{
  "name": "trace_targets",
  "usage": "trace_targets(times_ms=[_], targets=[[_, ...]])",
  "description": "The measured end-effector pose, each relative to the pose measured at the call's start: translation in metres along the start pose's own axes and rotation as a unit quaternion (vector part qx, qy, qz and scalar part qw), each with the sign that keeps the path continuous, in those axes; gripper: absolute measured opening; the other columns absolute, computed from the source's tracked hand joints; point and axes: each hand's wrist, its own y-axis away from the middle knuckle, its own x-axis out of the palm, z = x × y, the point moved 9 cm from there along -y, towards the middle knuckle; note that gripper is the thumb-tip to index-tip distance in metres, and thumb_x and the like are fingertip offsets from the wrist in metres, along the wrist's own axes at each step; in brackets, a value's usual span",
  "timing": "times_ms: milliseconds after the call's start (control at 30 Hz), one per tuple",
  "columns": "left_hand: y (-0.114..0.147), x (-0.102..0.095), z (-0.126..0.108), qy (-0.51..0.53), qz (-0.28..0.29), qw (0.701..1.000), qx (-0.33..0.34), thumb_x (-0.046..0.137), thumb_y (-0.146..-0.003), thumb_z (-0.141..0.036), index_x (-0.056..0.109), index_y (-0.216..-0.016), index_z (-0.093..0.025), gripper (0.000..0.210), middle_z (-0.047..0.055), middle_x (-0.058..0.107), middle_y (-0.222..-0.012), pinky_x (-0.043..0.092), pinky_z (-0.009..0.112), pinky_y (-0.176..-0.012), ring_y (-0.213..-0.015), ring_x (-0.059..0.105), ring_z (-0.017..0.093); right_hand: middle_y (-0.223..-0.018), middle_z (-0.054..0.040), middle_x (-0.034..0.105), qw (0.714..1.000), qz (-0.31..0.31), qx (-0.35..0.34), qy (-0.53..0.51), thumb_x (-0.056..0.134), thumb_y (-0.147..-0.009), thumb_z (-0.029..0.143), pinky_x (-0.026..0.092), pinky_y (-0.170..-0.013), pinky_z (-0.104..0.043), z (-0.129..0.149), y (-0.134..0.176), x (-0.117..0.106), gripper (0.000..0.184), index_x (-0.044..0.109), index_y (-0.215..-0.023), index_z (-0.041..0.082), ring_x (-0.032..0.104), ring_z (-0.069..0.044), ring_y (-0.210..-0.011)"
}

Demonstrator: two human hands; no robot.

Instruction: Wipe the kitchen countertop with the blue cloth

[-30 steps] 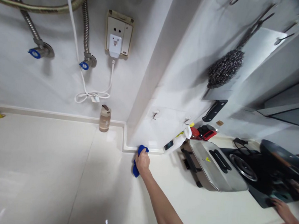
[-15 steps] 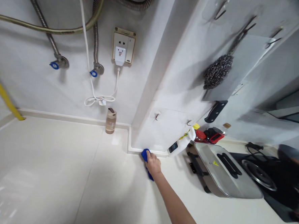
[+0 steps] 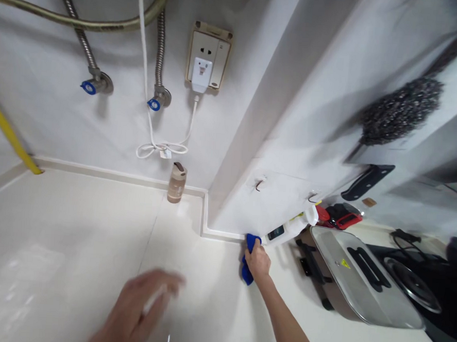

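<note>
My right hand [image 3: 258, 261] grips a blue cloth [image 3: 247, 276] and presses it on the white countertop [image 3: 194, 277], against the low ledge at the foot of the wall pillar. A white bottle [image 3: 291, 227] with a dark label stands just beyond that hand. In the lower middle, my left hand [image 3: 138, 305] hovers over the counter, somewhat blurred. Its thumb and fingers are apart, with nothing between them. Farther back, a brownish drink bottle [image 3: 177, 183] stands by the back wall, touched by neither hand.
To the right sits a lidded electric pan [image 3: 361, 280] beside a black cooktop with a metal pot lid [image 3: 413, 284]. A steel scourer [image 3: 402, 112] and a cleaver [image 3: 368, 182] hang on the pillar. A plugged-in white cable [image 3: 193, 120] and water valves [image 3: 96, 84] are on the back wall.
My right hand has slid the blue cloth rightward along the ledge, closer to the white bottle. My left hand has come into view from below. The camera view has shifted too.
</note>
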Motion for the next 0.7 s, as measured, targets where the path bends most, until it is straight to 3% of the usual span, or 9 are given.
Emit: trace_targets(times_ms=[100,200,333,500,600,700], targets=[[-0.030,0.009,0.023,-0.045,0.005,0.999,-0.013,0.034,-0.098,-0.047,0.046,-0.145,-0.025,0.054,0.009,0.054,-0.147,0.037,0.059,-0.114,-0.138,0.045,0.033,-0.099,-0.0157,0.069,1.000,0.007,-0.023,0.005,0.046,-0.095,0.029,0.053,-0.074,-0.035,0.042,0.008,0.005,0.035,0.046,-0.124,0.009,0.070,-0.025,-0.086],[-0.049,0.025,0.062,-0.116,-0.019,0.992,-0.035,0.033,-0.096,-0.044,0.052,-0.142,-0.016,0.057,0.015,0.048,-0.151,0.020,0.067,-0.119,-0.146,0.032,0.039,-0.097,-0.0161,0.069,0.999,0.017,-0.048,0.010,0.046,-0.095,0.027,0.053,-0.073,-0.034,0.082,0.018,0.011,0.039,0.043,-0.128,0.007,0.071,-0.025,-0.085],[-0.052,0.049,0.095,-0.129,-0.044,0.988,-0.067,0.032,-0.096,-0.038,0.048,-0.144,-0.012,0.058,0.018,0.043,-0.154,0.021,0.065,-0.119,-0.147,0.029,0.039,-0.100,-0.0186,0.069,0.998,0.027,-0.063,0.017,0.044,-0.095,0.028,0.054,-0.073,-0.034,0.113,0.027,0.014,0.047,0.037,-0.134,0.003,0.071,-0.025,-0.087],[-0.046,0.054,0.084,-0.164,-0.090,0.981,-0.050,0.035,-0.096,-0.038,0.042,-0.148,-0.010,0.060,0.019,0.032,-0.160,0.017,0.065,-0.120,-0.152,0.014,0.040,-0.104,-0.0206,0.068,0.994,0.046,-0.099,0.021,0.047,-0.094,0.024,0.056,-0.076,-0.035,0.142,0.037,0.016,0.051,0.034,-0.139,0.002,0.071,-0.026,-0.089],[-0.047,0.053,0.081,-0.174,-0.085,0.980,-0.049,0.035,-0.095,-0.039,0.044,-0.147,-0.011,0.059,0.018,0.034,-0.159,0.018,0.063,-0.120,-0.151,0.017,0.040,-0.110,-0.0244,0.066,0.988,0.057,-0.143,0.002,0.050,-0.091,0.021,0.057,-0.079,-0.039,0.168,0.046,0.017,0.057,0.033,-0.142,0.002,0.070,-0.029,-0.093],[-0.046,0.050,0.084,-0.176,-0.084,0.979,-0.055,0.037,-0.094,-0.039,0.048,-0.144,-0.011,0.058,0.018,0.038,-0.157,0.020,0.061,-0.120,-0.149,0.024,0.040,-0.115,-0.0209,0.066,0.974,0.067,-0.214,-0.043,0.055,-0.086,0.019,0.057,-0.084,-0.041,0.195,0.060,0.015,0.058,0.040,-0.142,0.009,0.069,-0.029,-0.098]])
